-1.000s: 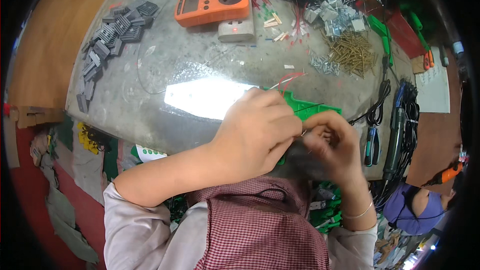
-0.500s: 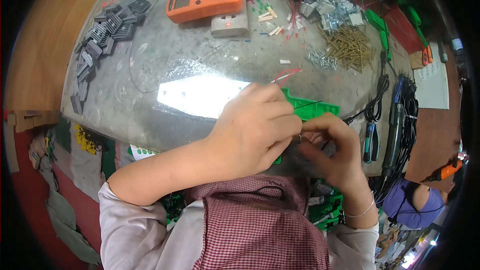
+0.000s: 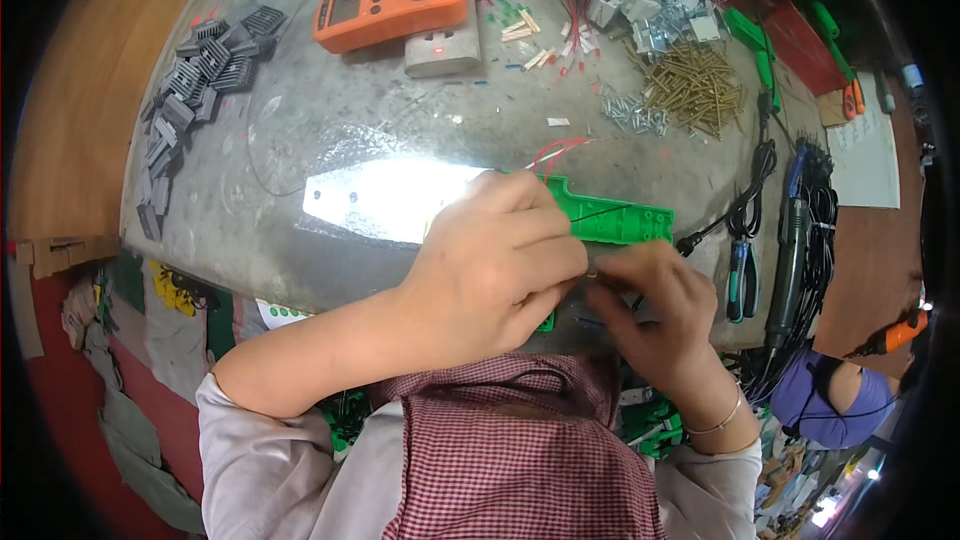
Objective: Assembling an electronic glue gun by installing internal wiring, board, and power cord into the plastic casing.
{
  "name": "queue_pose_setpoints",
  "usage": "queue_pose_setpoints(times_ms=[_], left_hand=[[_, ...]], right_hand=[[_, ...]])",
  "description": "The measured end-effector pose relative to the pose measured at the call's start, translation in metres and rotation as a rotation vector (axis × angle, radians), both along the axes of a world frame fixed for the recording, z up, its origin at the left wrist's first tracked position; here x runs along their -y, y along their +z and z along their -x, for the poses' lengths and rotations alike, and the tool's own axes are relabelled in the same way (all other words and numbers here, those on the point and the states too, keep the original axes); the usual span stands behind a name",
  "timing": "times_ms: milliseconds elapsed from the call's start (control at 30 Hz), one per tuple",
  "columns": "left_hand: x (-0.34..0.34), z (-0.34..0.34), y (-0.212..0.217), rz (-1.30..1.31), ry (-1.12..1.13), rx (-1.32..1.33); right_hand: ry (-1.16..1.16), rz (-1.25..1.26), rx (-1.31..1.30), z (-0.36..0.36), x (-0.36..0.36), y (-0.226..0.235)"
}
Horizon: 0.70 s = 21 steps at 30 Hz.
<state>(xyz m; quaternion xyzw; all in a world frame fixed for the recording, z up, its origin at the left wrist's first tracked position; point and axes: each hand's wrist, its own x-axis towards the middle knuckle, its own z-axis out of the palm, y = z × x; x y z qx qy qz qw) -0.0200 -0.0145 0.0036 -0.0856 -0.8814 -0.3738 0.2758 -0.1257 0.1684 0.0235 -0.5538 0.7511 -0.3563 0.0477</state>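
Grey, worn bench (image 3: 340, 120) fills most of the view; brown board along the left edge, person in purple (image 3: 825, 400) at lower right. Far side: orange meter (image 3: 392, 6) beside a white power strip (image 3: 443, 52), then red wires with pale ends (image 3: 580, 35), a pile of metal parts (image 3: 645, 5), brass-coloured screws (image 3: 693, 90) and a smaller lot of silver screws (image 3: 635, 113). Left: grey finned blocks (image 3: 205, 75) in a loose curved heap. Right: pliers (image 3: 742, 282) with teal-and-black handles, a dark tool with a long handle (image 3: 790, 270), and a tangle of black cables (image 3: 820, 220) close against it. Green housing (image 3: 622, 221) lies on the bench just beyond the hands, a thin dark wire crossing it; its left part is masked by the left hand (image 3: 505, 265). The same hand covers the right end of a glaring white sheet (image 3: 370, 202). Left grip: fingers curled and bunched, tips turned from view; cannot tell how tightly they close or on what. Right hand (image 3: 655, 300): thumb and forefinger bent toward the left fingertips, where a tiny piece (image 3: 592, 275) glints between the hands; cannot tell which grip has it.
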Motion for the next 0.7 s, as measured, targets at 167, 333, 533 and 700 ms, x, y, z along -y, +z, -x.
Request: queue_pose_setpoints(times_ms=[167, 333, 533, 700], left_hand=[[0.003, 0.001, 0.001, -0.002, -0.023, 0.047], [-0.001, 0.003, -0.005, 0.152, -0.057, -0.084], [-0.001, 0.003, -0.004, 0.086, -0.041, -0.040], [-0.001, 0.000, 0.003, 0.080, -0.065, 0.047]], right_hand=[[-0.001, -0.063, 0.389, 0.004, 0.003, 0.001], [0.125, -0.166, 1.501, 0.023, 0.003, -0.011], [0.042, -0.047, 0.362, 0.021, -0.014, 0.014], [0.077, -0.213, 0.024, -0.011, -0.016, 0.030]])
